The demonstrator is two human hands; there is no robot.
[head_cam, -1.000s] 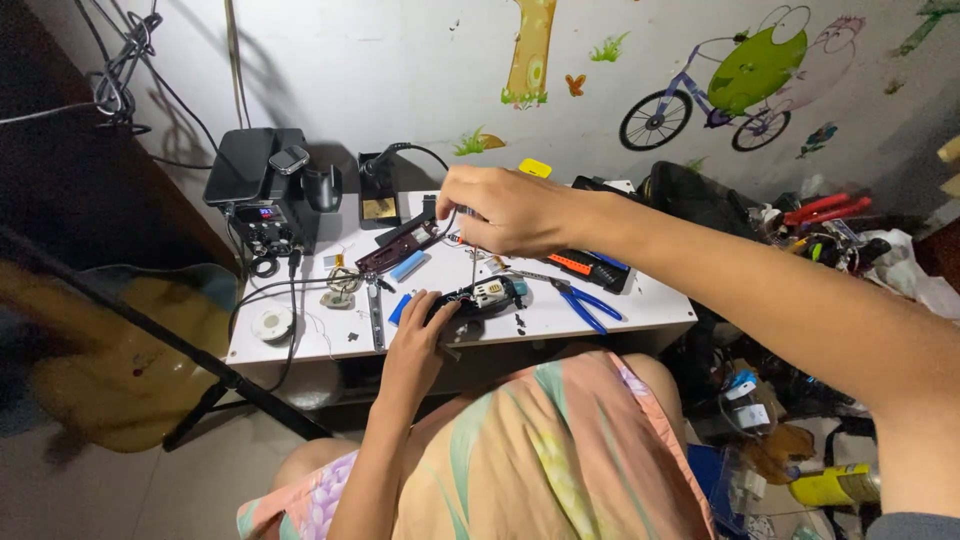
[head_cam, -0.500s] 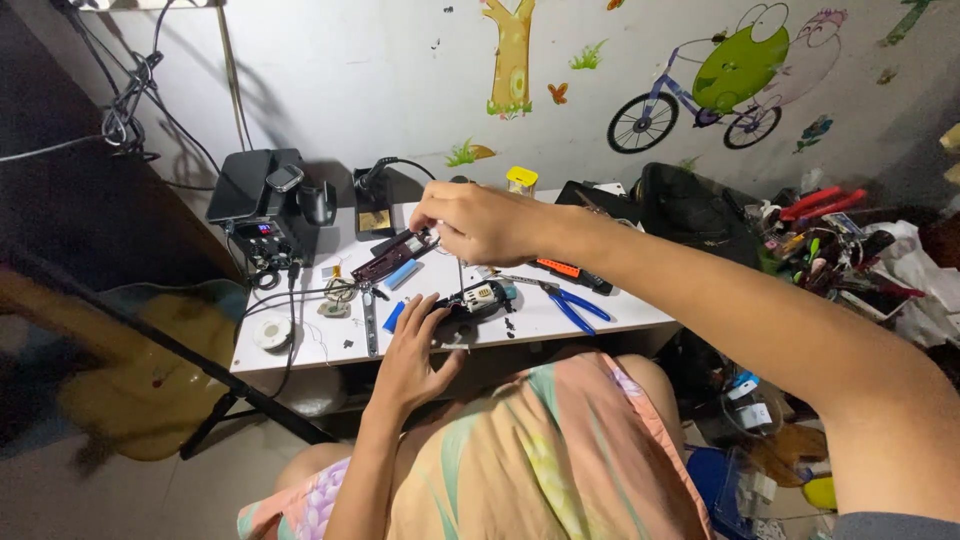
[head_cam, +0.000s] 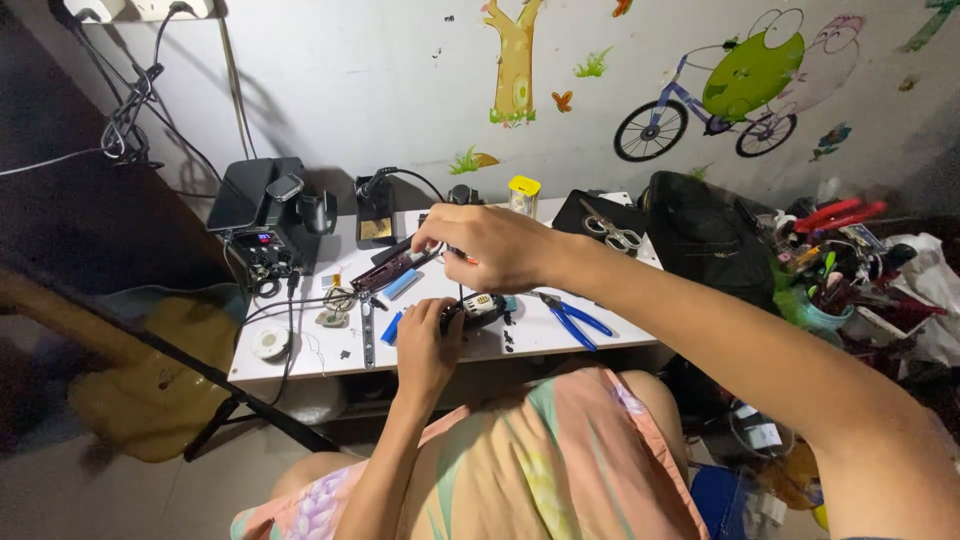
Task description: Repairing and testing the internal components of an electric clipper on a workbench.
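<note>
My left hand (head_cam: 425, 340) reaches over my lap onto the white table (head_cam: 330, 365) and grips a small black device (head_cam: 482, 307) near the front edge. Above it, my right hand (head_cam: 490, 245) is stretched across from the right with its fingers pinched on a thin tool that shows an orange part (head_cam: 467, 261). Its fingertips are at the end of a long dark purple board (head_cam: 390, 270), which lies at a slant on the table. A blue strip (head_cam: 402, 284) lies beside that board.
A black soldering station (head_cam: 265, 215) with cables stands at the back left, and a white spool (head_cam: 269, 343) sits in front of it. Blue-handled pliers (head_cam: 572, 320), scissors (head_cam: 612, 235), a yellow jar (head_cam: 523, 195) and a black bag (head_cam: 700, 240) are to the right. Cluttered tools (head_cam: 830, 270) lie beyond. A black bar (head_cam: 150, 345) slants past the left.
The view has shifted a little, so the table sits lower in frame. Both hands keep their places: the right over the dark board, the left on the black device.
</note>
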